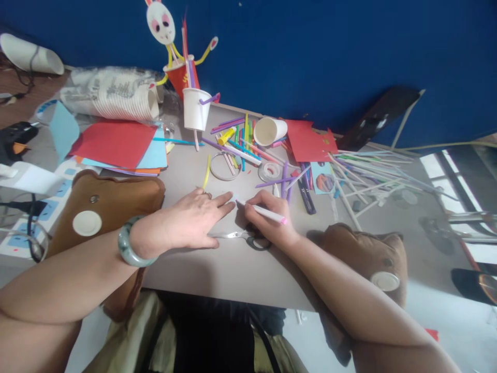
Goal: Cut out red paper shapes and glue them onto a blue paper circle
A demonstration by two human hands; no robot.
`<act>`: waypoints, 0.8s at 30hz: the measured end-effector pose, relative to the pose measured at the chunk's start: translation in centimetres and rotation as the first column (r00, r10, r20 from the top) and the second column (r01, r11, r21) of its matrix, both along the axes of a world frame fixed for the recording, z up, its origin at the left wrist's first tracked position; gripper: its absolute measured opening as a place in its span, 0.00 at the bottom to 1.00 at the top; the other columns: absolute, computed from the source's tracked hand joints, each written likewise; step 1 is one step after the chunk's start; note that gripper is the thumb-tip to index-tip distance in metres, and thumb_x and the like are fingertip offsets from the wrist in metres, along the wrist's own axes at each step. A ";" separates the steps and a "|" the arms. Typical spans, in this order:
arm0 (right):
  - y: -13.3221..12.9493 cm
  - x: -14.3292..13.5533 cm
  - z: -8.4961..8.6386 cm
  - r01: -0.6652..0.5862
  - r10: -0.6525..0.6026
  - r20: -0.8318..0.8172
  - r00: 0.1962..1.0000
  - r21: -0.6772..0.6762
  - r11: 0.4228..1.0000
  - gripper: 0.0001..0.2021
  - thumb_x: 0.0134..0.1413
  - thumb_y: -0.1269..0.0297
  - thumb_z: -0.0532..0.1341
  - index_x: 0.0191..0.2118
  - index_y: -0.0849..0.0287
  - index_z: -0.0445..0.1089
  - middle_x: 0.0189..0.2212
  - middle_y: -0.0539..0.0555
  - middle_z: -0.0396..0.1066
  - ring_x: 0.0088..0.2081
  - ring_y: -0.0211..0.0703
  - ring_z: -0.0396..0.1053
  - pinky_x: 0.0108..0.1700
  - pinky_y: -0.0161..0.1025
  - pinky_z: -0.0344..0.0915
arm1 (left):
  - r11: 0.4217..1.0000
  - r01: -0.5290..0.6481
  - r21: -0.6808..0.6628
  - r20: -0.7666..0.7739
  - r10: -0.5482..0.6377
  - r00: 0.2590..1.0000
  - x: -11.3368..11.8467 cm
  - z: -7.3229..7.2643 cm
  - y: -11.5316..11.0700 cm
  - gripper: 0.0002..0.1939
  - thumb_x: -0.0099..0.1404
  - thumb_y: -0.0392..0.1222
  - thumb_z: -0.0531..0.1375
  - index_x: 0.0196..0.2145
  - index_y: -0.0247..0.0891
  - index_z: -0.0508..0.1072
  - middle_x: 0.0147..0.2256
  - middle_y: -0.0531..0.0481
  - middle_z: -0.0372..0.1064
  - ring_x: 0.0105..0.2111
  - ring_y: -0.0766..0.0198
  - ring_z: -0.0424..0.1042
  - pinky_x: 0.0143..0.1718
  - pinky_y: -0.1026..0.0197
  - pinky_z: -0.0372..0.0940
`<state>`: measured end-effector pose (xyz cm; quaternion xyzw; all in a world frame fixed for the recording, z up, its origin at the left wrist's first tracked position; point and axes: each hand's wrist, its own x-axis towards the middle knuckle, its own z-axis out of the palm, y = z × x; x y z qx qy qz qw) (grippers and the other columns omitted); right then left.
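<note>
- While the right hand pinches a white pen with a pink end in a narrow grip, its tip points left, toward the left hand's fingertips.
- The left hand lies palm down with its fingers spread, gripping nothing that shows; a small pale piece sits between its fingertips and the pen tip, too small to make out.
- A green bangle circles the left wrist.
- Scissors with dark handles lie on the grey table between the hands, their handles partly under the right hand.
- On the far side of the hands are a thin ring, a roll of tape, a yellow marker among other coloured sticks, and a tipped paper cup.
- At far left, a white cup with straws stands in front of a red cup bearing a white rabbit-like face.
- Left of these are bagged stacked cups and, nearer, red paper over blue and orange sheets.
- On the right, a loose bunch of pale straws spreads beside more red paper.
- Brown cushions sit near left and near right.
</note>
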<state>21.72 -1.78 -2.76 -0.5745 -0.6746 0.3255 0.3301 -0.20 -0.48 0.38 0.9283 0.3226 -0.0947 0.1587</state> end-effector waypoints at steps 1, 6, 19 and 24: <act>0.0 0.0 0.0 0.002 -0.002 0.001 1.000 0.004 1.000 0.04 0.49 0.65 0.62 0.26 0.56 0.67 0.19 0.47 0.71 0.22 0.37 0.67 0.25 0.33 0.62 | 1.000 -0.002 0.000 0.003 0.002 1.000 0.0 0.0 0.0 0.38 0.61 0.55 0.60 0.65 0.40 0.56 0.69 0.38 0.49 0.55 0.44 0.68 0.57 0.46 0.53; -0.1 -0.1 0.1 0.020 -0.020 0.000 1.000 0.004 1.000 0.04 0.48 0.65 0.62 0.26 0.56 0.67 0.19 0.47 0.71 0.22 0.36 0.67 0.25 0.32 0.61 | 1.000 -0.003 0.002 0.017 0.003 1.000 -0.1 -0.1 0.0 0.38 0.61 0.54 0.61 0.65 0.40 0.56 0.69 0.38 0.49 0.55 0.44 0.68 0.57 0.45 0.54; -0.5 0.4 -0.1 0.092 -0.085 -0.074 0.994 0.098 0.991 0.07 0.54 0.61 0.62 0.29 0.55 0.67 0.21 0.48 0.72 0.23 0.38 0.69 0.27 0.35 0.65 | 0.999 0.016 0.045 0.013 -0.016 1.000 0.0 0.0 0.1 0.34 0.60 0.55 0.61 0.59 0.40 0.61 0.64 0.39 0.54 0.46 0.47 0.72 0.51 0.46 0.59; -0.1 0.3 -0.6 0.280 -0.222 -0.223 0.949 0.278 0.919 0.11 0.60 0.53 0.60 0.42 0.53 0.67 0.30 0.51 0.75 0.26 0.41 0.72 0.33 0.41 0.70 | 0.999 0.012 0.039 0.003 -0.012 1.000 0.0 0.5 0.3 0.32 0.60 0.57 0.60 0.58 0.41 0.63 0.59 0.37 0.58 0.42 0.48 0.72 0.47 0.48 0.62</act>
